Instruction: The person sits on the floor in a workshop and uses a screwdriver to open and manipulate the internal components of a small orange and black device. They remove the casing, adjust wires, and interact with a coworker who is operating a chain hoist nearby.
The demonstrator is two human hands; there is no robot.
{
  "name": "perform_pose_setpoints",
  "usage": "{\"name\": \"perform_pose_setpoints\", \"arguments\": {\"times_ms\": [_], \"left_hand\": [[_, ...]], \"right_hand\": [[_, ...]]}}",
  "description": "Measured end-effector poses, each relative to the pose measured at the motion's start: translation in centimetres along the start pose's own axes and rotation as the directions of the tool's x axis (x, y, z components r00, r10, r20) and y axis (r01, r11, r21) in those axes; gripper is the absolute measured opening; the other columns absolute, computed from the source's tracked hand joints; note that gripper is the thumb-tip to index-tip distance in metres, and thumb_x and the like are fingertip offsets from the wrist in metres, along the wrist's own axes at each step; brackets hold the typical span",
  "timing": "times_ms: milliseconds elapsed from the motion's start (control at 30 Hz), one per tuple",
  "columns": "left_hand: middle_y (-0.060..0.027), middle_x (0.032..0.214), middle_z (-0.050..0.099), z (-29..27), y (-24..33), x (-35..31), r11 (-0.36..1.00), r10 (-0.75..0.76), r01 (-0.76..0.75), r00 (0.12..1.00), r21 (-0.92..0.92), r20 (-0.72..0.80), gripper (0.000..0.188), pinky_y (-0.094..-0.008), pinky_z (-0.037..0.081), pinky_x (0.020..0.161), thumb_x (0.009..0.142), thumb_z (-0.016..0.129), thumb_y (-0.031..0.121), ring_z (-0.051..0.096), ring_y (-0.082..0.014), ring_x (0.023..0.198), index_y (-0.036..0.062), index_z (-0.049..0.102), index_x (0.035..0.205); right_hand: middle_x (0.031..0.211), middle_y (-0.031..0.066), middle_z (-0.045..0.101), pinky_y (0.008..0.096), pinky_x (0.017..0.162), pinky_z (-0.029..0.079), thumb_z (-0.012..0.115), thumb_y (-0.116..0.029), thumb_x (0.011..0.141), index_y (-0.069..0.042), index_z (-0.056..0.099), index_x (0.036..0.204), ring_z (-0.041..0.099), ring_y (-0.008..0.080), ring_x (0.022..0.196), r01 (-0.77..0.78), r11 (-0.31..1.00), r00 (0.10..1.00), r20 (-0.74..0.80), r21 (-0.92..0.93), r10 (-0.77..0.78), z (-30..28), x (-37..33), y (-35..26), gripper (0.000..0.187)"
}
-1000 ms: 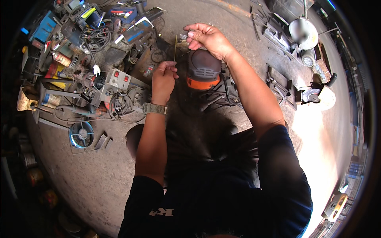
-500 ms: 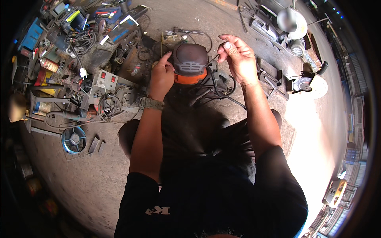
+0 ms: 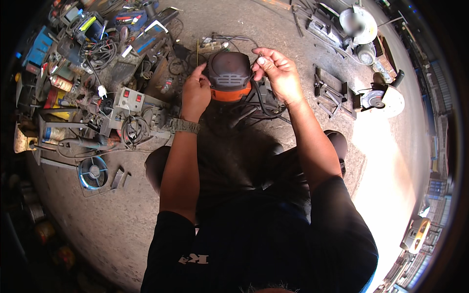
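Observation:
In front of me, between my knees, stands a power tool (image 3: 228,73) with a dark domed cap, vent slots and an orange band. My left hand (image 3: 196,95), with a watch on its wrist, is at the tool's left side. Its fingers are bent, and what they hold is hidden. A thin yellowish rod (image 3: 198,52) rises by those fingertips. To the right of the cap, my right hand (image 3: 277,73) is closed in a pinch on a thin black cable (image 3: 253,73) running beside the tool. Thicker black cable (image 3: 261,103) loops below that hand.
Tools and cables crowd the left, with a grey box with red switches (image 3: 129,99) and a blue round fan (image 3: 93,173). On the right are an angle grinder (image 3: 376,100), a metal frame (image 3: 334,93) and a bench grinder (image 3: 359,24). Strong sunlight crosses the floor (image 3: 381,166).
My right hand has moved left, closer to the tool's cap, bringing the cable with it. My left hand has stayed nearly in place beside the tool.

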State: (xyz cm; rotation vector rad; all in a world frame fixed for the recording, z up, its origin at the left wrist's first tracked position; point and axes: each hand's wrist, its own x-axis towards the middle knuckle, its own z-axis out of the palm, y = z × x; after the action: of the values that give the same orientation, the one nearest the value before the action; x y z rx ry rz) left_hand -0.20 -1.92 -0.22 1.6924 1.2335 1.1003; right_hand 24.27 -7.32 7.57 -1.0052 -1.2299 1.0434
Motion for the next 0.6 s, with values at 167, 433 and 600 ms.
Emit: {"name": "perform_pose_setpoints", "arguments": {"times_ms": [167,433,600], "left_hand": [[-0.0132,0.091,0.069,0.0,0.6,-0.1,1.0,-0.011,0.01,1.0,0.007,0.021,0.048,-0.0395,0.055,0.081,0.095,0.051,-0.001,0.069,-0.0267,0.085,0.0015,0.062,0.142],[-0.0152,0.089,0.069,-0.5,1.7,-0.5,0.994,0.086,-0.078,0.989,0.073,-0.119,0.04,-0.0394,0.054,0.077,0.094,0.05,0.0,0.069,-0.0288,0.08,0.0004,0.069,0.129],[-0.0169,0.087,0.065,0.0,6.4,-1.5,0.908,0.417,-0.418,0.899,0.022,-0.138,0.03,-0.0403,0.053,0.07,0.092,0.057,0.001,0.065,-0.034,0.074,-0.0007,0.071,0.118]], "right_hand": [[0.09,0.0048,0.072,0.0268,0.073,0.056,0.064,-0.011,0.106,0.003,0.066,0.131,0.066,0.0107,0.073,-0.004,1.0,0.999,-0.045,-0.02,0.003,-0.9,0.3,0.5,0.029],[0.096,0.0039,0.074,0.0283,0.079,0.058,0.066,-0.014,0.105,-0.005,0.071,0.131,0.07,0.0113,0.082,-0.049,0.97,0.943,0.308,-0.238,0.124,-1.4,0.7,-2.3,0.028],[0.101,0.0067,0.077,0.0286,0.086,0.058,0.062,-0.007,0.106,-0.004,0.073,0.129,0.07,0.0114,0.087,-0.066,0.964,0.887,0.426,-0.259,0.176,-1.9,2.0,-4.2,0.025]]}}
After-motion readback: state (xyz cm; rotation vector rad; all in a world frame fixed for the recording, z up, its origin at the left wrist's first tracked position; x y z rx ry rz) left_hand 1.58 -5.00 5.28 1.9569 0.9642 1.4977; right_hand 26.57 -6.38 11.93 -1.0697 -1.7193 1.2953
